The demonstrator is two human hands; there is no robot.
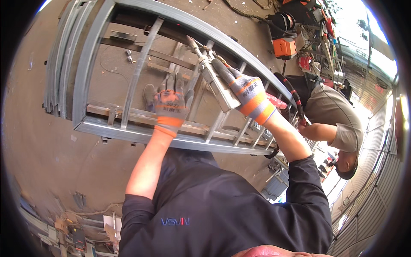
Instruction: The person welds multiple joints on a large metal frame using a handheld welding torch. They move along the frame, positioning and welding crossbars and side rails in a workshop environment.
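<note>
My right hand (pixel 250 95), in a grey and orange work glove, is closed around a silver handheld welding torch (pixel 217 85). Its narrow copper-coloured nozzle points up and left at the far rail of a ladder-like metal frame (pixel 177 15), and a small red light dot shows on that rail. My left hand (pixel 172 105) wears a matching glove. Its fingers stretch away from me over the frame's inside, near a crossbar; whether they touch the bar I cannot tell. Grey rungs (pixel 141 70) link the frame's near and far rails.
Several metal profiles (pixel 68 60) are stacked at the frame's left end. Brown support bars (pixel 167 55) lie beneath it. On the right, a co-worker (pixel 334 115) in a grey-brown shirt bends beside the frame. Cables and an orange machine (pixel 284 47) stand beyond.
</note>
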